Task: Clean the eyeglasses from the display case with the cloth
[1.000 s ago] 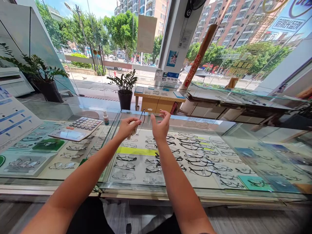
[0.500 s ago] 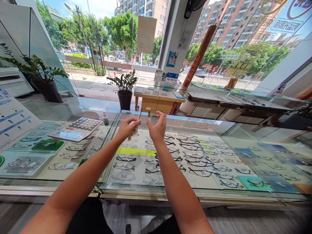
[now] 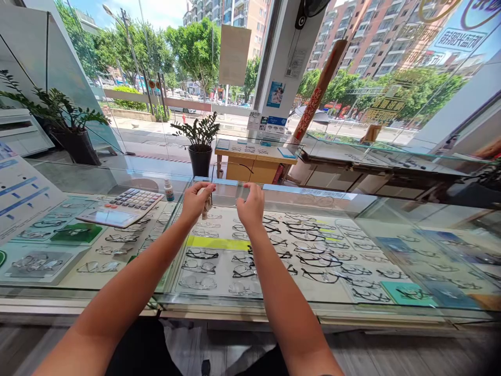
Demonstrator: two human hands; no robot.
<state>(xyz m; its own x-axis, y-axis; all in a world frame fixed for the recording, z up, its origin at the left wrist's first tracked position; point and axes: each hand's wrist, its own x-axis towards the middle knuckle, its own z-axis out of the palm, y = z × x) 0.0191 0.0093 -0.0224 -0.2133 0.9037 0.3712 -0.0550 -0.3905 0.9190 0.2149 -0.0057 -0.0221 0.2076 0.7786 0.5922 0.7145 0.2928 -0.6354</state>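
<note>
My left hand [image 3: 194,202] is closed round a pair of thin-framed eyeglasses [image 3: 212,175], raised above the glass counter. One dark temple stands up from the fingers, and another thin temple reaches out to the right. A crumpled beige cloth [image 3: 206,208] is bunched in the same hand, under the fingers. To the right, my right hand [image 3: 251,204] is half curled, with thumb and forefinger apart and nothing visible between them. It is apart from the eyeglasses. The lenses are hard to make out against the counter.
Below both hands lies the glass display case [image 3: 274,298], with rows of spectacle frames [image 3: 201,253] inside. On the left are a calculator [image 3: 127,205], a small spray bottle [image 3: 168,190] and a printed sheet [image 3: 27,193]. A potted plant [image 3: 200,156] stands beyond the counter.
My left hand has moved slightly left and up with the eyeglasses, whose temple now points right. My right hand's fingers have curled in more, and the gap between the hands has widened.
</note>
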